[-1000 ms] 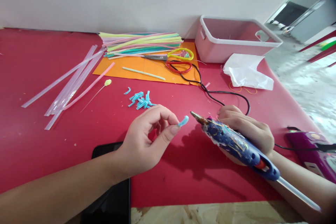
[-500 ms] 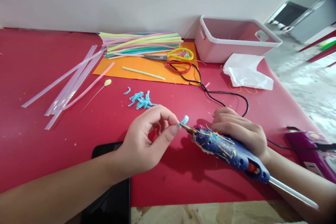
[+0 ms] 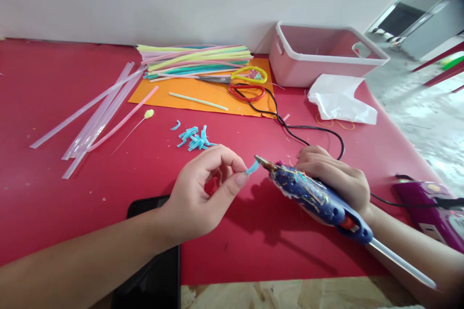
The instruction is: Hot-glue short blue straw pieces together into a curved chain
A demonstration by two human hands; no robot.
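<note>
My left hand [image 3: 208, 193] pinches a short light-blue piece [image 3: 253, 168] between thumb and forefinger. My right hand [image 3: 333, 178] is wrapped round a dark blue glue gun [image 3: 315, 198] covered in glue strands and coloured bits. Its metal nozzle is at the upper free end of the blue piece, and a clear glue stick [image 3: 402, 263] sticks out of its back. Beyond my left hand lies a small pile of cut blue pieces [image 3: 197, 140]. A thin stem with a yellow tip [image 3: 148, 114] lies left of the pile.
Coloured pipe cleaners [image 3: 195, 60] and scissors [image 3: 223, 79] lie on orange paper [image 3: 145, 99]. Clear lilac sticks [image 3: 97, 106] are at left, a pink bin [image 3: 326, 67] and white paper [image 3: 340, 99] at back right. A black phone [image 3: 152, 275] lies under my left forearm. A black cord [image 3: 308, 128] curves behind my right hand.
The nozzle has moved up and slightly right, from beside my left fingertips to the free end of the blue piece. That piece now looks straighter. My left hand has stayed put.
</note>
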